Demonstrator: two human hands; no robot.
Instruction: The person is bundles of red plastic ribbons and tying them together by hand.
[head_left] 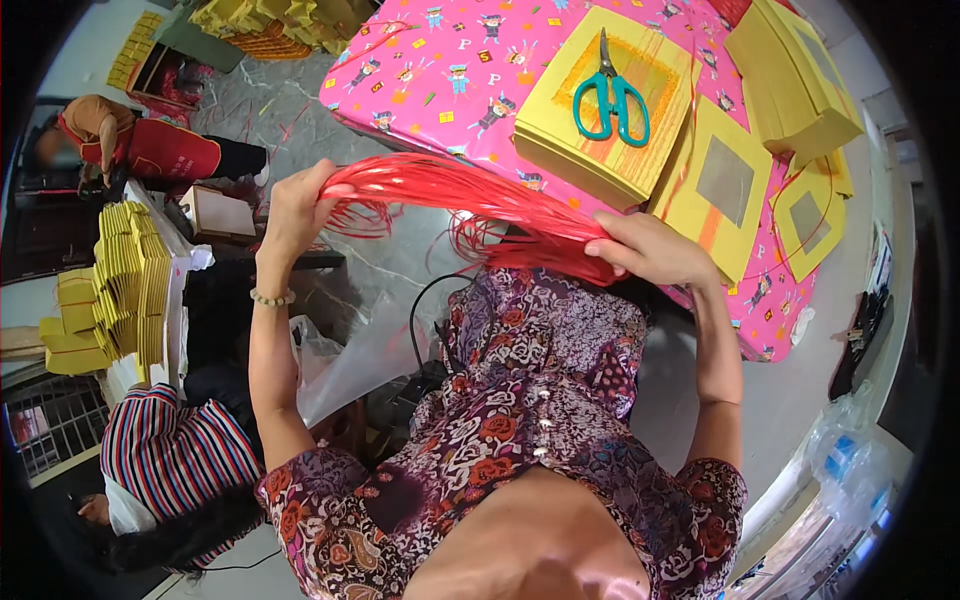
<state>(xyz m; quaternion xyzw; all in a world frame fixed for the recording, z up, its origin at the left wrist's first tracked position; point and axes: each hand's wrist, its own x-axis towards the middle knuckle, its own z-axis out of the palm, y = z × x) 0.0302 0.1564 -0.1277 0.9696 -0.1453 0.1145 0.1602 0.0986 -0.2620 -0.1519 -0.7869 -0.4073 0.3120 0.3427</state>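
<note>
A thick bundle of shiny red plastic string (450,187) stretches between my two hands, above my lap and just short of the table edge. My left hand (298,205) is closed around its left end, where loose strands loop down below the fist. At the other end my right hand (650,248) grips the bundle between thumb and fingers. Several strands droop from the middle. Beyond my right hand, teal-handled scissors (610,105) lie on a stack of yellow paper sheets (570,150) on the table.
The table wears a pink patterned cover (420,75). More yellow stacks (795,85) stand at its right. On the left, folded yellow paper (135,280) is piled near a person in stripes (185,450). Another person in a red apron (170,150) bends farther off. A clear plastic bag (355,365) hangs near my left forearm.
</note>
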